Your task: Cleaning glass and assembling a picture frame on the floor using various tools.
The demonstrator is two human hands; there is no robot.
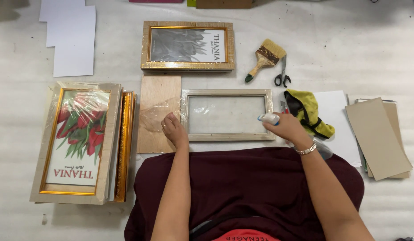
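An empty wooden picture frame with a glass pane lies face down on the white surface just in front of me. My left hand rests as a loose fist at the frame's left edge, beside a thin plywood board with crumpled clear plastic on it. My right hand grips a spray bottle with a white and blue nozzle pointed over the frame's right side; the bottle's clear body shows behind my wrist.
A stack of wrapped frames with a red flower print lies at left. A finished frame lies beyond. A paintbrush, scissors, a yellow cloth, white sheets and cardboard backings surround them.
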